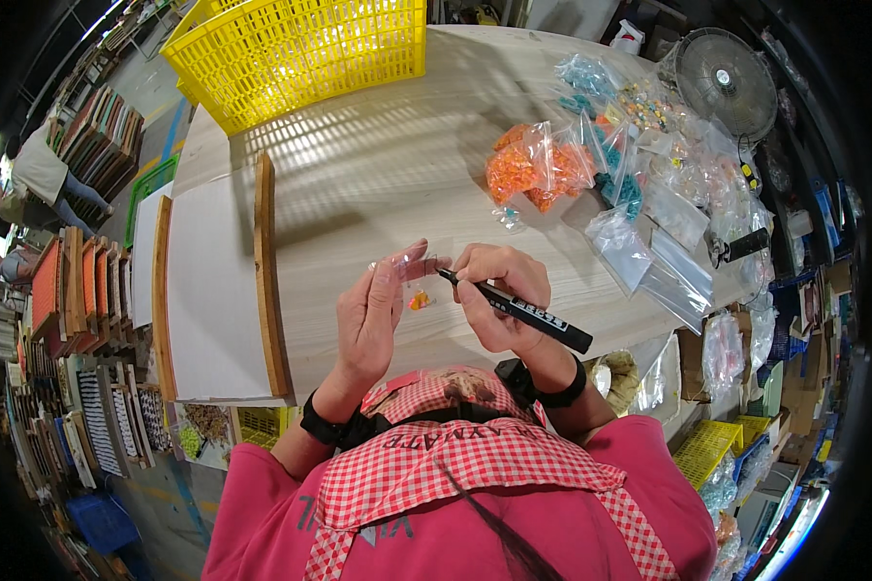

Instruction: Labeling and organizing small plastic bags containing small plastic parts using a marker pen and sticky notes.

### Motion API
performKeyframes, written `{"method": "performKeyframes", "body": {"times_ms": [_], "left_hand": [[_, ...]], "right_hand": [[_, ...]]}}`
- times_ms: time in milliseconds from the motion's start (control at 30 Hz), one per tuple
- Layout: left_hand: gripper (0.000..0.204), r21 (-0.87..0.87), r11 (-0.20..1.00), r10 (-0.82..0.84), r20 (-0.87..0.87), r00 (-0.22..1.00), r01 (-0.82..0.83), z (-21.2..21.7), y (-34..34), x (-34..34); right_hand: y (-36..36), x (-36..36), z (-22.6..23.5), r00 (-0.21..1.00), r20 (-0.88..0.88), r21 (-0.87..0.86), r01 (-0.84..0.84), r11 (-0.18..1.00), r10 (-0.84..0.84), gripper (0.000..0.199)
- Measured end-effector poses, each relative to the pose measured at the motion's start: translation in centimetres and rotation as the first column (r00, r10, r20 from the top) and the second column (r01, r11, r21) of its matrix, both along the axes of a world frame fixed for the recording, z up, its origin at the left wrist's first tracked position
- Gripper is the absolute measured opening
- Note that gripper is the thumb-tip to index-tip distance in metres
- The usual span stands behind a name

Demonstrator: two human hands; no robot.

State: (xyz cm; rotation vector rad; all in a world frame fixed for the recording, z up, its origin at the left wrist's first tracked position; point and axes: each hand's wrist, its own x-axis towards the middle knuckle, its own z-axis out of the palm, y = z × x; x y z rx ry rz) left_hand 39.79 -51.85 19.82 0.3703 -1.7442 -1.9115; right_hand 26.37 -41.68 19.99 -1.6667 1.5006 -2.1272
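My left hand [373,315] is closed on a small clear plastic bag [416,276], holding it up over the table. A few orange and yellow pieces [419,300] show in the lower part of the bag. Between the fingers of my right hand [506,289] is a thick black marker pen [538,320], its tip against or very near the upper part of the bag. The marker's back end points down and to the right. Whether the tip touches the plastic I cannot tell.
On the pale table [388,174] stands a yellow crate [300,68] at the far left. A white board with wooden rails [268,281] lies at left. Bags of orange pieces [523,169], clear empty bags [620,247] and a fan [725,82] are at right.
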Motion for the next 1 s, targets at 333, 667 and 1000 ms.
{"method": "performKeyframes", "body": {"times_ms": [333, 667, 1000], "left_hand": [[0.041, 0.058, 0.997, 0.052, -0.011, 0.999, -0.051, -0.20, 0.28, -0.17], [0.040, 0.059, 0.995, 0.082, 0.030, 0.996, -0.084, -0.12, 0.32, -0.14], [0.041, 0.060, 0.997, 0.056, 0.032, 0.998, -0.058, -0.32, 0.19, -0.36]], "right_hand": [[-0.03, 0.23, -0.19, 0.995, 0.006, 0.082, 0.099, 0.992, -0.100, 0.012], [-0.11, 0.14, -0.31, 0.996, -0.027, 0.097, 0.086, 0.992, -0.083, 0.013], [0.57, 0.12, -0.12, 0.998, 0.063, 0.162, -0.031, 0.986, 0.021, 0.010]]}}
